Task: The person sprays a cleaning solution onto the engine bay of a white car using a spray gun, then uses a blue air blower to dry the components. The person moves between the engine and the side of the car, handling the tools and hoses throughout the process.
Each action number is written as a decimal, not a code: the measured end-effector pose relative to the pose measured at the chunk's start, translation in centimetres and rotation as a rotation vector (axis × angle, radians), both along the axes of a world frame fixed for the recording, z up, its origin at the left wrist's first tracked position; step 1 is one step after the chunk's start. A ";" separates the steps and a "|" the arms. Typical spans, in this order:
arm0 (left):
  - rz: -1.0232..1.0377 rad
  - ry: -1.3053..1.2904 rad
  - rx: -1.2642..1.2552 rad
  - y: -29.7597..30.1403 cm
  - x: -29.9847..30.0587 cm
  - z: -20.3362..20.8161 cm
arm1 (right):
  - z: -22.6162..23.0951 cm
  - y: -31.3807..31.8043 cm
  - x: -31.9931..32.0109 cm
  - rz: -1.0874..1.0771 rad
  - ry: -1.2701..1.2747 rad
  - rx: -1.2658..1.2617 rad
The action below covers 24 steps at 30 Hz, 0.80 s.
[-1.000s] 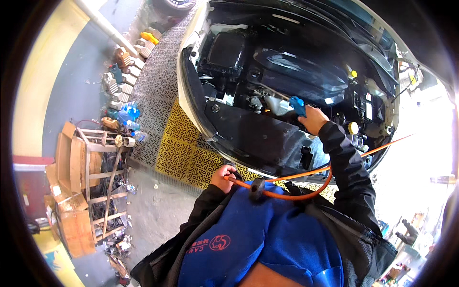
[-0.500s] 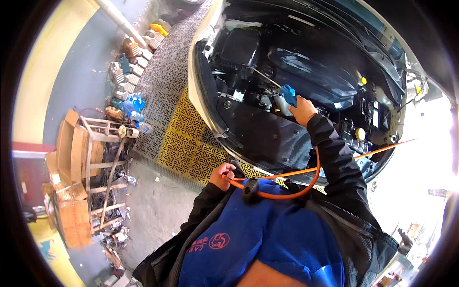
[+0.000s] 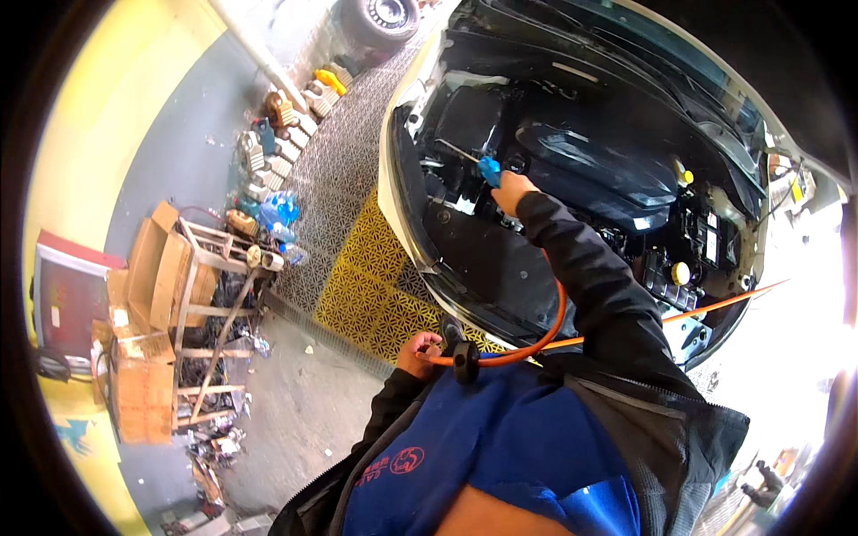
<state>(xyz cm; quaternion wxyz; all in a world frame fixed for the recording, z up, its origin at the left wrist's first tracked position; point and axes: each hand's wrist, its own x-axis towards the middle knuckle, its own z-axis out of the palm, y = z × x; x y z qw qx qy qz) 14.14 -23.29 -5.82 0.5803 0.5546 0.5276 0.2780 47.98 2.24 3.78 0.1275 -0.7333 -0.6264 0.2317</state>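
My right hand (image 3: 513, 192) is closed around a blue air blow gun (image 3: 489, 171) above the left part of a car's open engine bay. The gun's long thin nozzle (image 3: 458, 151) points away to the upper left, toward a black box-shaped cover (image 3: 469, 116). An orange air hose (image 3: 561, 308) loops from beneath my right forearm back toward my body. Close to my waist, my left hand (image 3: 417, 356) is closed on the hose, beside a black round piece (image 3: 466, 362) on it. The glossy black engine cover (image 3: 599, 165) lies to the right of the gun.
The white car's front edge (image 3: 402, 201) curves close ahead of me. Yellow floor grating (image 3: 362, 277) lies to the left. Farther left stand a metal rack (image 3: 210, 313), cardboard boxes (image 3: 147, 393) and blue plastic bottles (image 3: 279, 210). A wheel (image 3: 384, 18) shows at the top.
My right hand has moved left across the engine bay with the blow gun, and the hose loop followed. My left hand still holds the hose. The whole view has shifted slightly.
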 end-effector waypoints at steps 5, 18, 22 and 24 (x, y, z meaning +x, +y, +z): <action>-0.073 0.002 -0.030 1.3 1.8 3.5 | -2.3 2.4 2.2 0.028 -0.037 0.014; -0.264 0.059 0.065 2.4 3.5 0.8 | 2.7 -6.4 12.1 -0.072 -0.083 -0.032; -0.279 0.058 0.124 2.9 3.3 1.9 | 3.3 -4.2 12.7 -0.212 -0.104 -0.048; -0.240 -0.084 -0.012 2.9 3.0 1.8 | 3.1 -2.5 12.7 -0.200 -0.156 0.062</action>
